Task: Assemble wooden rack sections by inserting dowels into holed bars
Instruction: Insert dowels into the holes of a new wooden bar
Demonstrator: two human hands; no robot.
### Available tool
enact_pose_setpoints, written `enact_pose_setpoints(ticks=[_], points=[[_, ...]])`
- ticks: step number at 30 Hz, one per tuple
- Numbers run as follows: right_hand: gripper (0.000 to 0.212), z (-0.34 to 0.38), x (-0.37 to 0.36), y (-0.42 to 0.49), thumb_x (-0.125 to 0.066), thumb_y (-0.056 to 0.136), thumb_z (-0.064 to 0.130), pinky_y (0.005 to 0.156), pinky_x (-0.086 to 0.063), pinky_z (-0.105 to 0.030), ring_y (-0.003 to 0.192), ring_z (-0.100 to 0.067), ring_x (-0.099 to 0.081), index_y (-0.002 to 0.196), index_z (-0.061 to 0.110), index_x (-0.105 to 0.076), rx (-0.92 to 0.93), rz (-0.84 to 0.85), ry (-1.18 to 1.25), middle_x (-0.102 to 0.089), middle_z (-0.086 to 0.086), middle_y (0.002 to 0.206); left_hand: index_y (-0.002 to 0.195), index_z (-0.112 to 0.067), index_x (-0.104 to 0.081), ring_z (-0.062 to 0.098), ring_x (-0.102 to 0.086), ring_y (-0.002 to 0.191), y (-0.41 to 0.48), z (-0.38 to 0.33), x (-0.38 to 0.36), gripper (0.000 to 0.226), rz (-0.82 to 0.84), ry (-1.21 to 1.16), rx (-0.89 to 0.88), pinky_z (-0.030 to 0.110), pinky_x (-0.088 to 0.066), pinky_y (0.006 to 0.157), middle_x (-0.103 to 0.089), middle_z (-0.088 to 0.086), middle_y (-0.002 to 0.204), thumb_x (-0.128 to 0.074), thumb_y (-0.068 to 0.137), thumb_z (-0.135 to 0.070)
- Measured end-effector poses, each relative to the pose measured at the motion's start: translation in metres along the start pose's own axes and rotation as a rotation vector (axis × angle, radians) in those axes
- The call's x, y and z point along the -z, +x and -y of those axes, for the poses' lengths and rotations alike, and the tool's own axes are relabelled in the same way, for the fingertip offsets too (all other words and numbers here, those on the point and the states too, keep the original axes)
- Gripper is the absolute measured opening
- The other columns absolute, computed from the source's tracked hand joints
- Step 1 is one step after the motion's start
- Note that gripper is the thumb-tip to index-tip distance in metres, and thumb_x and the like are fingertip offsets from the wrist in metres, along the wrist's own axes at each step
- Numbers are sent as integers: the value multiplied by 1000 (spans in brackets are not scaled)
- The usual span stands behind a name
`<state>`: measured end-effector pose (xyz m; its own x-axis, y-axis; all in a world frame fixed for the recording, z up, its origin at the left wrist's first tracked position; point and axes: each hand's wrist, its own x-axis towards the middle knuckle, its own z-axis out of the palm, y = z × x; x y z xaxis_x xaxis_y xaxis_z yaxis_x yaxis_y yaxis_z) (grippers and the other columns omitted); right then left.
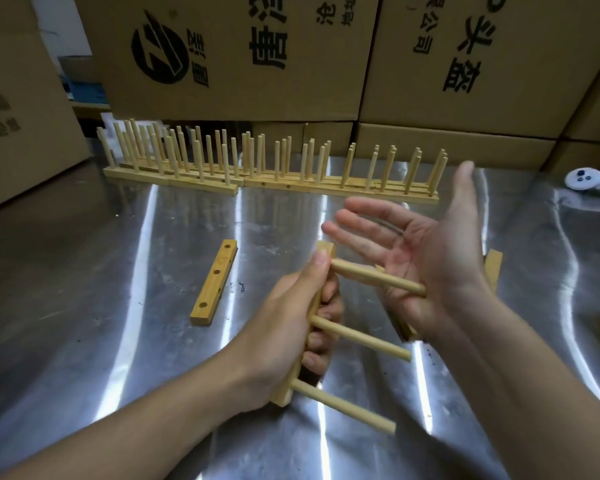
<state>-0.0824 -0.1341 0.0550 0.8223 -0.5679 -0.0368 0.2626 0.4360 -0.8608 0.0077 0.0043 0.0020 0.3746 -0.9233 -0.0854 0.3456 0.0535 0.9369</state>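
Above the table, mid-frame: holed bar (326,250) held clear of the surface, tilted, upper end away from the camera, lower end toward it.
Left hand (284,320): closed firmly round the middle of the holed bar, thumb laid up along the back near the upper end, fingertips (321,341) curled round the front between the dowels.
Dowels: three, seated in the held bar and pointing rightward and slightly down: top dowel (378,279), middle dowel (361,338), lower dowel (343,406); roughly parallel, well apart from one another.
Right hand (430,251): wide open, holding nothing, palm turned left toward the bar, fingers straight and spread, thumb up; somewhat blurred.
Free end of the top dowel: at the heel of the right palm; touching or just short of it, cannot tell.
Left of the held bar: loose bar (215,282) lying flat on the metal table (84,271), round holes along its upper face, apart from both hands.
Behind the right hand: wooden pieces (493,268) on the table, mostly hidden by the hand and wrist.
Far edge of the table: finished sections (274,174) in a long row, dowels standing upright from bars lying flat, just in front of the boxes.
Backdrop: stacked cardboard boxes (239,53) printed with black characters and a round logo.
Far right: white controller (589,183) resting on the table, well apart from the work.
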Motion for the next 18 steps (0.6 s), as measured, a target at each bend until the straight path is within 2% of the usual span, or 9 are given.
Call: enact_pose_setpoints(ticks=[2,4,6,8,10,12,14,16,18], points=[[108,3,7,5,-25,87,94,73,-66,-45,115,-34,-74,108,4,-81,5,-5,106,-75,-21,123,77,-27,-50,11,-28,55,4,-4,0,49,-29,-55,-34,22,-24,45,-36,-3,72,-48,101,-69],[100,0,12,7,-29,91,88,82,-65,-50,112,-33,-75,110,5,-82,-3,-22,154,-76,-19,123,79,-26,-51,11,-35,57,7,-11,8,49,-109,-132,-71,23,-29,49,-41,-3,72,-44,102,-69],[86,-9,13,10,-36,95,82,71,-65,-39,104,-25,-78,107,11,-84,-20,-59,-56,-78,-15,117,83,-27,-55,14,-46,65,9,-19,20,49,-221,-185,-128,30,-40,63,-49,-3,76,-42,100,-71],[75,-20,9,11,-41,92,82,68,-60,-33,93,-21,-76,101,20,-83,8,-66,-422,-78,-11,107,90,-28,-57,18,-50,78,10,-25,31,51,-322,-205,-178,37,-41,81,-50,0,84,-36,98,-74],[85,-31,3,9,-32,89,91,70,-57,-33,86,-20,-72,103,24,-81,23,39,-637,-77,-9,103,94,-30,-55,17,-48,80,10,-33,40,52,-381,-204,-230,40,-39,85,-47,1,88,-27,102,-74],[92,-40,-5,2,-25,87,94,72,-57,-34,90,-20,-72,109,23,-80,26,199,-680,-76,-7,106,95,-32,-54,15,-49,76,11,-39,46,53,-418,-169,-296,38,-41,86,-47,-3,83,-23,103,-74],[72,-46,-15,-5,-51,87,87,72,-58,-34,90,-19,-73,109,24,-80,63,274,-681,-76,-6,105,94,-34,-56,15,-51,76,11,-42,50,53,-465,-120,-357,38,-43,87,-50,-6,77,-24,99,-76],[41,-50,-26,-7,-81,83,60,69,-57,-28,84,-15,-74,103,25,-82,137,233,-705,-79,-4,95,96,-34,-59,20,-53,83,12,-42,55,54,-479,-99,-388,45,-45,92,-53,-2,80,-28,94,-78],[18,-48,-29,-3,-86,85,36,66,-57,-22,80,-13,-75,96,22,-84,192,165,-725,-80,-6,87,107,-36,-62,27,-54,94,14,-41,57,55,-460,-47,-385,49,-47,96,-54,5,92,-28,96,-77]])
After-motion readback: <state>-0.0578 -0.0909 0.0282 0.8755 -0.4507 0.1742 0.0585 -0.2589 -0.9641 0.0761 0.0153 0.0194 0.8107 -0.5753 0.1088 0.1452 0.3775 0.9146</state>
